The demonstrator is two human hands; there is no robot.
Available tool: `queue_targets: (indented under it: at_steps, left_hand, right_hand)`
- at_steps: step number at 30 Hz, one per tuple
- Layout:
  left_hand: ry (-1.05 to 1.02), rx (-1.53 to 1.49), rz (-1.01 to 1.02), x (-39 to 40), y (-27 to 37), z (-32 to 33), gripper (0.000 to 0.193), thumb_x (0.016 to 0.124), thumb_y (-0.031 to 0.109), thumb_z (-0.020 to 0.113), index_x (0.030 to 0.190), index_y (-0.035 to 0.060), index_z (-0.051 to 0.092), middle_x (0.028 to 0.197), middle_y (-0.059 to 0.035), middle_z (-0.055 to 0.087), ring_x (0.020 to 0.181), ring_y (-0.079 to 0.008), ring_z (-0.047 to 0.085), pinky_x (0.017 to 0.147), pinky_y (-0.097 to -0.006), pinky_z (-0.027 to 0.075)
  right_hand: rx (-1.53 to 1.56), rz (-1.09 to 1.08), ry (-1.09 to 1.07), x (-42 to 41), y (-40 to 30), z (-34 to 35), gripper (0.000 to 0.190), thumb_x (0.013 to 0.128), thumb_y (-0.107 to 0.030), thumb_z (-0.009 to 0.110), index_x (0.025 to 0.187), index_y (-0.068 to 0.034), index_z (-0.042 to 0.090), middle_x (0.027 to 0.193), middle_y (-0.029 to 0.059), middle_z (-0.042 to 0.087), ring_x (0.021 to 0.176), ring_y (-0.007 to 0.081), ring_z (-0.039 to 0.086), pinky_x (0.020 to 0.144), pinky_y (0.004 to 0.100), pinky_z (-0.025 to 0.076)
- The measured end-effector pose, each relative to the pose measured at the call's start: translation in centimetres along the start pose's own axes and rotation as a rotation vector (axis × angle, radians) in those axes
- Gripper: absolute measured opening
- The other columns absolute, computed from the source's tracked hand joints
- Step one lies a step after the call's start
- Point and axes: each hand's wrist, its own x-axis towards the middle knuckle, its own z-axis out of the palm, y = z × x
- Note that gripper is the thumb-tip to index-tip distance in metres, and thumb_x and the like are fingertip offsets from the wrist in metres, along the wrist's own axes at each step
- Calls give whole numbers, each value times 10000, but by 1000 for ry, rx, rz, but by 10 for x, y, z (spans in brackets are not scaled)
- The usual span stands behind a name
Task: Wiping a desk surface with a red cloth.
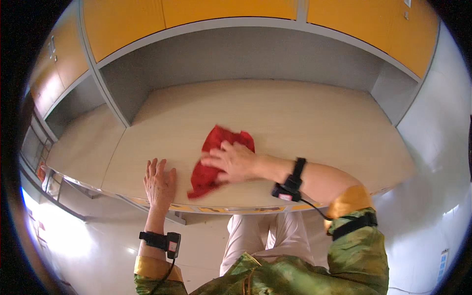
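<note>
A crumpled red cloth [214,175] lies on the pale wood-grain desktop [280,107], left of its middle. My right hand [232,162] is on top of the cloth with the fingers spread, holding it down against the surface; the cloth and fingers are slightly blurred. Part of the cloth is hidden under the palm. My left hand [160,184] rests palm down near the desk's front edge, to the left of the cloth and apart from it. Its fingers are apart and it holds nothing.
Orange cabinet doors [228,9] hang above a grey back panel [258,55]. A grey upright partition [107,92] divides off another desk section [81,143] at left. A pale wall [431,147] stands at right. Black strapped devices with cables sit on both forearms.
</note>
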Motion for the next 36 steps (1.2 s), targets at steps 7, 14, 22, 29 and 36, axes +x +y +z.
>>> queue_targets:
  at_steps: [7,14,22,29,36]
  left_hand:
    - [7,-27,20,-8,5,-7,415,854,292,556,1206,79,504,1329,-152,410,1298,-338,300,998,-489,299]
    - [20,-78,-2,-3,13,0,423,855,313,560,1204,80,506,1336,-139,405,1301,-333,298,995,-490,303]
    - [78,-162,-12,1,-2,2,447,865,343,546,1211,63,500,1305,-193,423,1274,-367,320,1008,-477,296]
    - [-91,-223,203,0,18,-15,538,831,387,590,1258,87,460,1334,-203,385,1277,-407,297,1020,-487,286]
    - [-360,27,427,48,59,13,655,810,501,564,1319,122,400,1354,-220,343,1278,-406,296,1018,-513,286]
  right_hand:
    - [165,80,4,-69,78,-21,584,677,-221,667,1232,-201,489,1169,87,543,1113,313,474,952,426,376]
    - [-2,886,-42,22,125,-18,615,833,-494,511,1349,-195,359,1364,105,400,1211,366,387,948,530,357]
    - [118,44,-119,61,-15,-10,627,810,-412,581,1348,-186,352,1382,139,326,1243,375,333,965,557,320]
    - [-7,287,253,-148,9,-13,507,760,-235,643,1227,-109,488,1292,151,404,1221,357,353,986,485,311]
    - [-98,734,421,-277,23,14,400,753,-246,631,1115,-96,553,1211,117,486,1152,323,418,924,471,341]
